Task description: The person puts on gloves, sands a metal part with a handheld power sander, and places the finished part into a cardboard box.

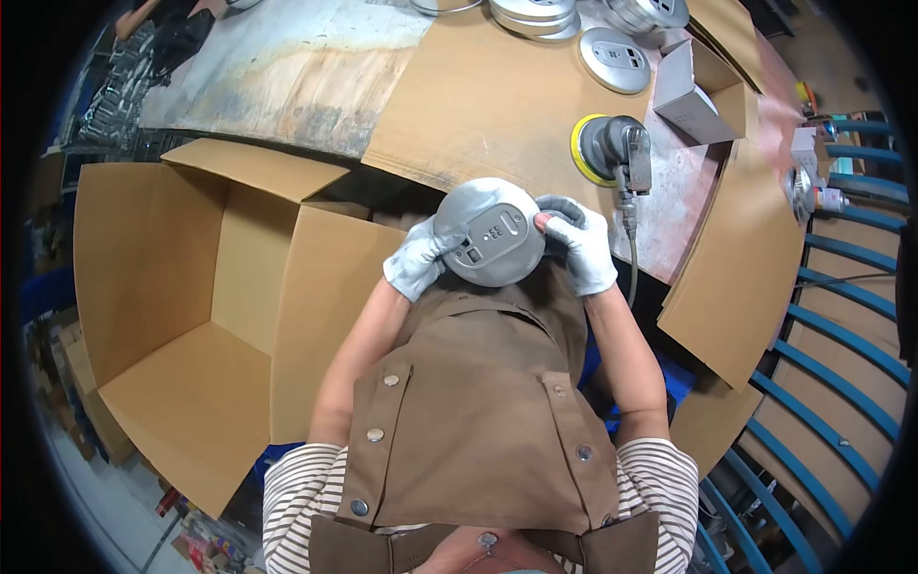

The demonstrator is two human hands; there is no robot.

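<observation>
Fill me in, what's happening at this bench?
Someone in a brown apron holds a round grey disc by opposite sides, gloved left hand and right hand both on it. A yellow-edged sander lies on the cardboard sheet beyond, unheld, with more discs farther back. An open carton sits off to the left.

Forward, the left hand [416, 260] could pass over the cardboard [459, 105] on the counter [287, 81]; rightward, the sander [604, 153] and its hose [632, 256] hem in the right hand [583, 247]; metal discs [534, 27] block the far end; leftward, a flap [330, 311] stands between the left hand and the open box [153, 258].
</observation>
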